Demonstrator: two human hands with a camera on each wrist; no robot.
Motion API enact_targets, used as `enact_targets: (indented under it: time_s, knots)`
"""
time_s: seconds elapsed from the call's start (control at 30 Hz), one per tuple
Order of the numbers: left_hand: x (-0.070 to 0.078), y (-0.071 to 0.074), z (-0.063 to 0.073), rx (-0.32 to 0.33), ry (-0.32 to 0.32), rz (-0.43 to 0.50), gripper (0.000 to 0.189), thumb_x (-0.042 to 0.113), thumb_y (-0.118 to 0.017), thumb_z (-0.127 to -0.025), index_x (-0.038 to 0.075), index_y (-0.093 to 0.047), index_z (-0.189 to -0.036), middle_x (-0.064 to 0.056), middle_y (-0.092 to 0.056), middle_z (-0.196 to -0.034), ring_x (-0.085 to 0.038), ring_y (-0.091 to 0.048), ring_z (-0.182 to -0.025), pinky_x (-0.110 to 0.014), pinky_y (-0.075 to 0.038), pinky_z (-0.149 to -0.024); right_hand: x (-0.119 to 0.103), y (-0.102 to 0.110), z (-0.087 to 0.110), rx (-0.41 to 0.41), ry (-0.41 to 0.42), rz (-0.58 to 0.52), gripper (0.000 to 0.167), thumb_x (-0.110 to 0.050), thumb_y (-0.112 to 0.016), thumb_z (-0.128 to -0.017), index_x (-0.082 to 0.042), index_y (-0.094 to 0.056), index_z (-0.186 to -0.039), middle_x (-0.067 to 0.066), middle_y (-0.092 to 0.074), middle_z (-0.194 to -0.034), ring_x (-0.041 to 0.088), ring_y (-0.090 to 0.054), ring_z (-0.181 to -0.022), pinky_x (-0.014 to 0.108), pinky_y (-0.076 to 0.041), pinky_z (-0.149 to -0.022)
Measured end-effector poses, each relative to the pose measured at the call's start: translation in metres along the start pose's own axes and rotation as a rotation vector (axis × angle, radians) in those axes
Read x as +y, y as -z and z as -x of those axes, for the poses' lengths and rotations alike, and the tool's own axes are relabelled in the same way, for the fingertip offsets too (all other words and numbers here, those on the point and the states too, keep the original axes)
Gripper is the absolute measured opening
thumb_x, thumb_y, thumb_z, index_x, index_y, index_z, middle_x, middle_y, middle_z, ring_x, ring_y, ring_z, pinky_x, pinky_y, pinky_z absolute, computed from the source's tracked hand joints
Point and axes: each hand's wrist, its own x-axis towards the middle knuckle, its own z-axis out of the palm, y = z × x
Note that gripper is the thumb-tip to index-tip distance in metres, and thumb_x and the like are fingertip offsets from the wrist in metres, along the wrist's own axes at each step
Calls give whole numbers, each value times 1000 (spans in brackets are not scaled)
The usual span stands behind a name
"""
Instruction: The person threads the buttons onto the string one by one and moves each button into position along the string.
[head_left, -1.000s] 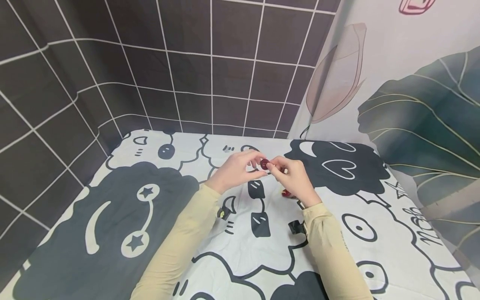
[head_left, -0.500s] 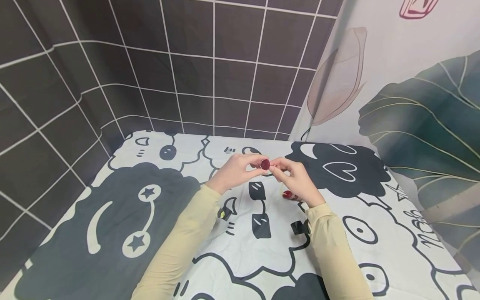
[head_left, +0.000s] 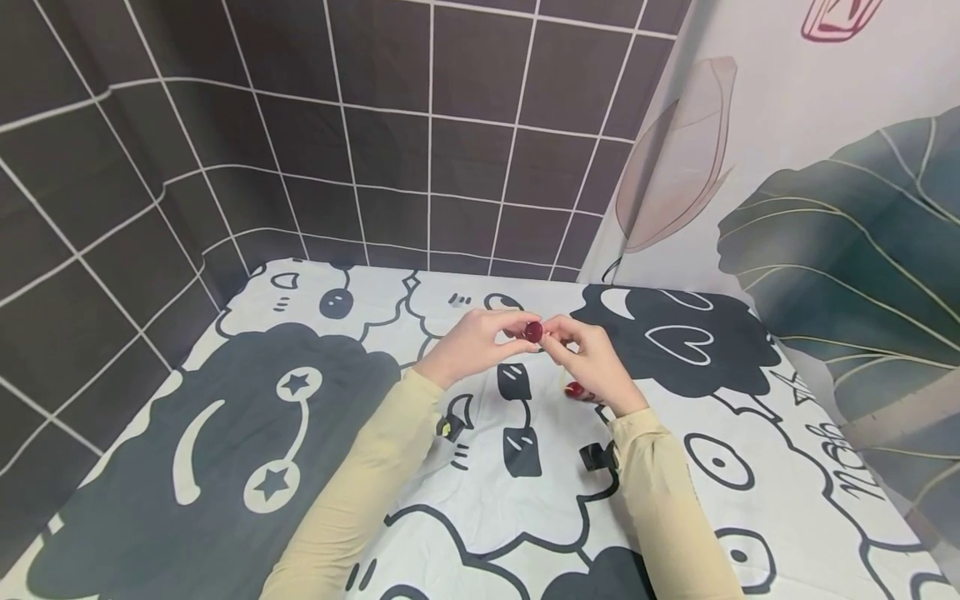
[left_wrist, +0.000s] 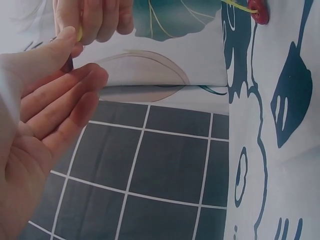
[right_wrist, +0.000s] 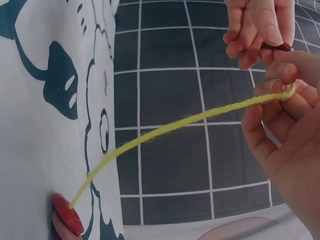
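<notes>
A dark red button [head_left: 533, 332] is pinched between thumb and fingers of my left hand [head_left: 471, 346], raised over the patterned cloth. From the other side my right hand [head_left: 591, 357] meets it, fingertips right at the button. A length of yellow yarn [right_wrist: 175, 125] runs from the right fingers, where its end bends around, down to a red button [right_wrist: 67, 214] at the cloth. Beneath that one shows part of another reddish disc [right_wrist: 59, 229]. In the left wrist view, the pinched button is seen edge-on, and a bit of yellow yarn [left_wrist: 79, 34] shows between the hands.
The black-and-white cartoon cloth [head_left: 480, 500] covers the table. Behind it hangs a dark grid-patterned curtain [head_left: 375, 150], with a leaf-printed one [head_left: 862, 233] at right. Small black objects [head_left: 597, 456] show beside both forearms.
The button between the hands has turned to show more of its face and shifted slightly right. My right hand has moved slightly right and down; both hands keep their grip.
</notes>
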Motion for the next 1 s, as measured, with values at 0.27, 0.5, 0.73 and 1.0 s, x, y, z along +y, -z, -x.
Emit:
enact_targets:
  time_s: [0.27, 0.5, 0.73, 1.0]
  knots:
    - [2, 1, -2, -12, -1, -15, 39, 19, -75, -83, 7, -67, -119, -4, -75, -98, -13, -70, -90, -26, -54, -86, -2, 3, 3, -59, -35, -69, 21, -20, -49, -101, -8, -65, -99, 3, -52, -67, 11, -41, -58, 27, -35, -58]
    - [5, 1, -3, -27, 1, -55, 41, 20, -74, -84, 6, -65, -122, -4, -70, -90, -13, -62, -81, -22, -51, -74, -2, 2, 3, -39, -42, -50, 22, -24, -51, -100, -8, -65, -93, 4, -51, -64, 14, -50, -66, 27, -39, -66]
    - [6, 2, -3, -25, 32, 17, 35, 17, -65, -92, 8, -50, -122, -7, -74, -96, -17, -71, -91, -31, -55, -84, -3, 2, 2, -16, -46, -64, 21, -23, -54, -99, -6, -65, -92, 3, -50, -62, 14, -50, -64, 26, -39, -65]
    - [4, 2, -3, 13, -14, 22, 13, 15, -64, -93, 8, -59, -102, -3, -71, -96, -13, -68, -89, -26, -54, -83, -3, 2, 0, -5, -34, -56, 19, -22, -56, -98, -7, -66, -92, 2, -50, -61, 12, -51, -63, 26, -39, -64]
